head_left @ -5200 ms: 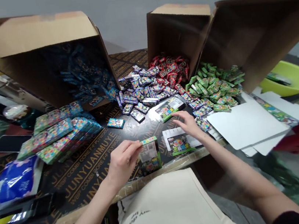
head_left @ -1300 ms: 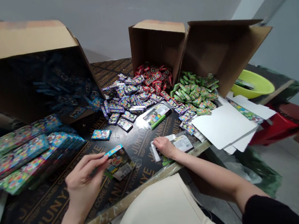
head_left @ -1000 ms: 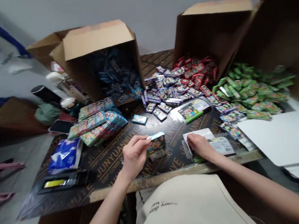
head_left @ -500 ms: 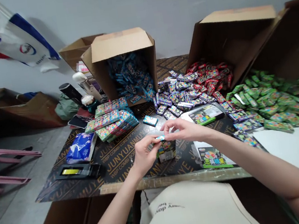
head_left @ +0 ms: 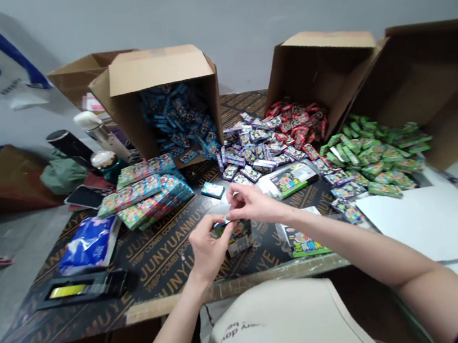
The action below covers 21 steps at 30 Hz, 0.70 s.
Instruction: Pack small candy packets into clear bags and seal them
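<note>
Bench point(head_left: 105, 319) front edge: our right hand point(head_left: 251, 205) has left the flat card point(head_left: 304, 240) and now pinches the top flap of the small box point(head_left: 241, 241); our left hand point(head_left: 206, 249) grips that upright box.

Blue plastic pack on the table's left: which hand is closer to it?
Left. The left hand is to the right of the blue plastic pack, gripping a small box; the right hand is farther right, at the box's top.

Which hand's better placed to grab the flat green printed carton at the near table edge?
Right, probably. The flat green printed carton lies right of the small colourful box, beside the wrist of the right hand. The left hand grips the box; the right only pinches its top flap.
</note>
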Available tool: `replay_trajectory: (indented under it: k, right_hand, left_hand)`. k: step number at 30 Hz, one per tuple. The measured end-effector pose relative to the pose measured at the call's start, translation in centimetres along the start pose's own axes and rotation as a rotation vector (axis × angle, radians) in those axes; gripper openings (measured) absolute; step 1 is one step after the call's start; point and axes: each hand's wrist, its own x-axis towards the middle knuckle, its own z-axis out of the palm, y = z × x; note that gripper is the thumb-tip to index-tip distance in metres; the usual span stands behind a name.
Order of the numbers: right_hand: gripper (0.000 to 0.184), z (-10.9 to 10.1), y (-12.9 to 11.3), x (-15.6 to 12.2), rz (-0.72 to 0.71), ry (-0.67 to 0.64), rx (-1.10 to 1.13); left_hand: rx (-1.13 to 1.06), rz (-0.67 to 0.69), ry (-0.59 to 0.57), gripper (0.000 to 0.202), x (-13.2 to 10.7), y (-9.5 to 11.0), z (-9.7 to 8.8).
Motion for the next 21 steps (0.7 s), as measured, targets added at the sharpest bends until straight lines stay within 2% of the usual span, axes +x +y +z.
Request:
replay_trajectory:
  k: [2,5,6,8,10,12,13,15,18,21]
  right_hand:
    - [0.033,0.9,0.7,-0.2,-0.021,0.08,0.119]
    - [0.025,0.6,2.0,-0.2,-0.046,0.17,0.097]
    - [0.023,-0.3,2.7,-0.3,-0.054,0.228,0.005]
    - [0.033,-3.3,4.7,-0.8,-0.034,0.354,-0.324]
    - [0.06,-7.5,7.3,-1.8,0.077,0.404,-0.81]
    - [0.083,-11.7,10.1,-3.1,0.293,0.265,-1.217]
    - [0.085,-13.4,11.3,-3.9,0.369,0.18,-1.328]
    - [0.078,-15.8,13.3,-5.1,0.388,0.085,-1.368]
    - [0.056,-17.0,15.0,-6.4,0.304,0.018,-1.34]
    - [0.045,-17.0,15.4,-6.9,0.205,-0.006,-1.33]
  left_hand:
    - [-0.084,-0.14,-0.02,0.027,-0.5,-0.9,0.7]
    - [-0.198,-0.264,-0.161,0.033,-1.5,-2.3,1.3]
    - [-0.192,-0.266,-0.204,0.029,-1.7,-2.7,1.1]
    - [-0.095,-0.208,-0.229,0.026,-2.0,-3.4,0.0]
    - [0.095,-0.079,-0.205,0.032,-2.0,-4.2,-1.8]
    - [0.344,0.05,-0.206,0.04,-1.8,-5.6,-3.6]
    - [0.476,0.09,-0.232,0.042,-1.8,-6.5,-4.3]
    - [0.712,0.116,-0.334,0.042,-2.0,-8.8,-5.1]
    - [0.901,0.119,-0.454,0.045,-2.7,-12.2,-5.5]
    - [0.909,0.069,-0.464,0.058,-3.0,-14.1,-5.8]
